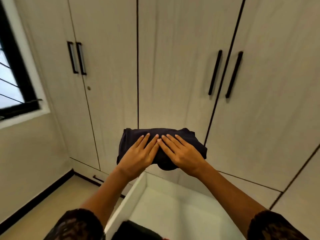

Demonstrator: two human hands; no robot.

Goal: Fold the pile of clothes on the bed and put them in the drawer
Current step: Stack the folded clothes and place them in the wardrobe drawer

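The left hand (138, 154) and the right hand (182, 153) lay flat, side by side, on top of a folded dark garment (163, 161). Their fingers (173, 142) were straight and spread, and the fingertips of the two hands touched near the garment's middle. The thumbs were out of sight below the cloth, so whether they pinched it from beneath could not be told. The garment spread wider than both hands together: its left edge stood clear beyond the left hand, its right corner hung past the right hand, and a rounded fold sagged between the wrists.

The garment was up in the air, not resting on anything visible. It sat above the far end of an open white drawer (124, 201), well apart from the drawer's floor. At the near end of that drawer lay something dark (136, 230), too cut off by the frame edge to name.

Both forearms reached forward from dark patterned sleeves (78, 224) at the bottom of the view. Behind the garment stood pale wardrobe doors (173, 66) with black bar handles (215, 72). A black-framed window (13, 75) was on the left wall, above a light floor (52, 205).
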